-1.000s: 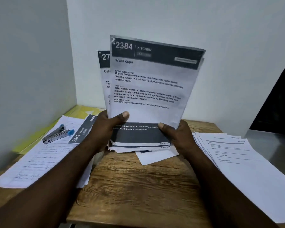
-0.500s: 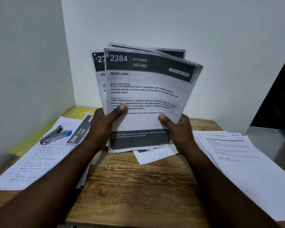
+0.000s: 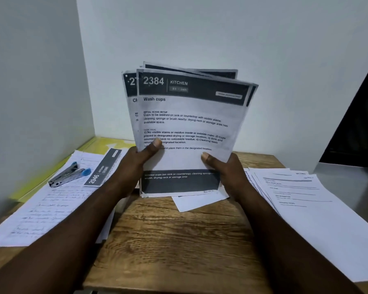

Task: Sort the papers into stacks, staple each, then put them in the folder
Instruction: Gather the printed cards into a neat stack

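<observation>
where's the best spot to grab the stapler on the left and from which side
Probably take the stapler across the middle of its metal body, from above, thumb and fingers on its two long sides. It lies flat and slanted on the handwritten sheets with both sides free. The left hand is nearer, though it now holds the printed papers.

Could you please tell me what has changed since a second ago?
The bundle of papers has slid down between the left hand and right hand, so both thumbs sit higher on the front sheet, and the rear sheets have fanned out. Both hands still grip it; the stapler, left pile and right pile have not moved.
</observation>
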Available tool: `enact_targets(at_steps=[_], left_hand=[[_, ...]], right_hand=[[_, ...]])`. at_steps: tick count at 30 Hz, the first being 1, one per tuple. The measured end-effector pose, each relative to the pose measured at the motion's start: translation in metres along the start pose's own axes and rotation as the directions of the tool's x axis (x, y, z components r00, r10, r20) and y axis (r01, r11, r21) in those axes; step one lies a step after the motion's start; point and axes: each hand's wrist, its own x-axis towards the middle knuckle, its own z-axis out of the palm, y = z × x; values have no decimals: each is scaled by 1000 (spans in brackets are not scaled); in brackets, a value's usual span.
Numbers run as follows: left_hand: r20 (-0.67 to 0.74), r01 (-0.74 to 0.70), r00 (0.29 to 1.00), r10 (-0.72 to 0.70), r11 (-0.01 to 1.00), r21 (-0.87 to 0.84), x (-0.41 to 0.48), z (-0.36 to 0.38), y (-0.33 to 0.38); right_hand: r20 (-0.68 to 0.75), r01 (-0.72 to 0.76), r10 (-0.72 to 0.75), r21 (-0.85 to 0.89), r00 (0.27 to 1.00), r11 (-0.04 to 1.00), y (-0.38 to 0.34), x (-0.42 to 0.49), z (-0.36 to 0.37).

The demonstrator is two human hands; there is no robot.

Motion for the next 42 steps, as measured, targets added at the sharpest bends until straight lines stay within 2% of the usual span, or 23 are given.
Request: enact_targets(at_steps=[4,10,12,14,16,17,18,19,21,24,33,39,42], left_hand=[[29,47,998,-51,991,125,-3,3,-7],[19,82,996,-83,996,41,2,-4,-14],[-32,132,991,-132,991,10,6,-5,-19],[-88,177,980,-177,984,-12,11,-9,-21],[-165,232,959,-231,973,-17,15,-15,-22],[-191,251,949,-252,968,-29,18,-19,-24],[-208,265,941,-268,963,-42,19,-22,-26],[-224,277,933,-281,959,-53,20,-25,-26],[-257,289,919,-299,954,-78,22,-28,-28],[-276,298,909,-313,950,-94,23,-29,-27],[-272,325,901,-340,941,-100,21,-28,-28],[-251,324,907,-339,941,-100,21,-27,-30],[-240,318,912,-333,943,-103,21,-27,-30]], right_hand=[[7,-87,87,-90,996,992,9,0,2],[-50,-51,45,-130,998,990,-1,3,0],[-39,-55,47,-218,998,974,-5,4,0],[-118,-81,43,-340,992,937,-11,6,-6],[-267,-161,64,-359,961,919,-15,9,-18],[-318,-187,37,-455,947,871,-15,9,-27],[-332,-210,-8,-615,943,760,-11,10,-37],[-322,-244,-23,-757,946,606,-7,10,-45],[-269,-277,75,-884,960,377,2,8,-52],[-233,-273,180,-930,956,246,8,7,-47],[-359,-416,259,-883,897,215,12,17,-46],[-359,-450,332,-853,873,263,18,24,-50],[-368,-445,280,-845,887,297,9,17,-44]])
